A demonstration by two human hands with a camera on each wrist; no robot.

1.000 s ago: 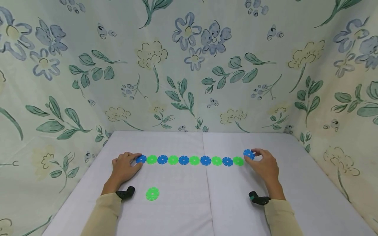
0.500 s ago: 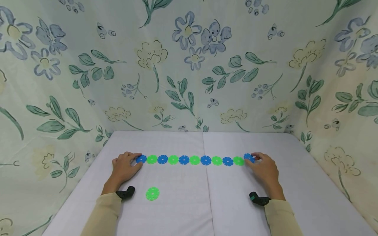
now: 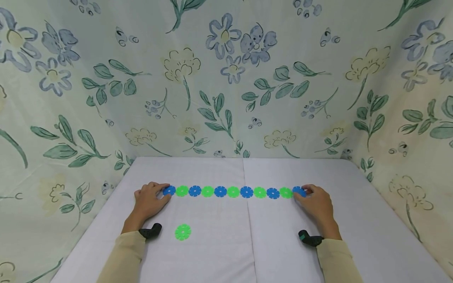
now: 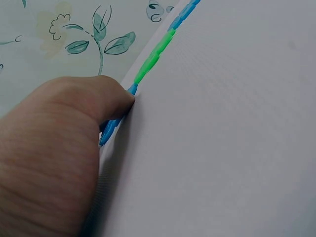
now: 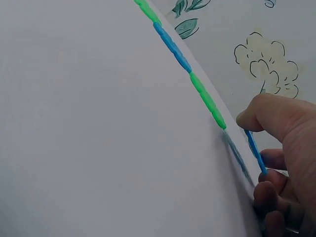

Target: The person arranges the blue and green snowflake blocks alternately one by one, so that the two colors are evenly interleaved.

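Observation:
A row of flat, notched plastic interlocking discs, blue and green by turns, runs across the cloth in the head view. My left hand (image 3: 149, 199) holds the blue disc (image 3: 170, 190) at the left end, thumb and index finger at its edges. At the right end, my right hand (image 3: 316, 202) pinches another blue disc (image 3: 299, 191) between thumb and fingers, beside the last green disc (image 3: 286, 192). In the right wrist view that pinched blue disc (image 5: 255, 151) shows edge-on, close over the cloth with a shadow beside it. Nearer the person lies a single green disc (image 3: 183, 232).
A white cloth (image 3: 212, 259) with a crease (image 3: 250, 228) covers the table. Floral fabric (image 3: 226, 78) hangs behind it and at both sides. A small black camera (image 3: 151, 231) sits on the left wrist, another camera (image 3: 310, 238) on the right.
The right hand has lowered its blue disc toward the near side, bringing it level with the row's right end next to the green disc. The left hand has stayed in place.

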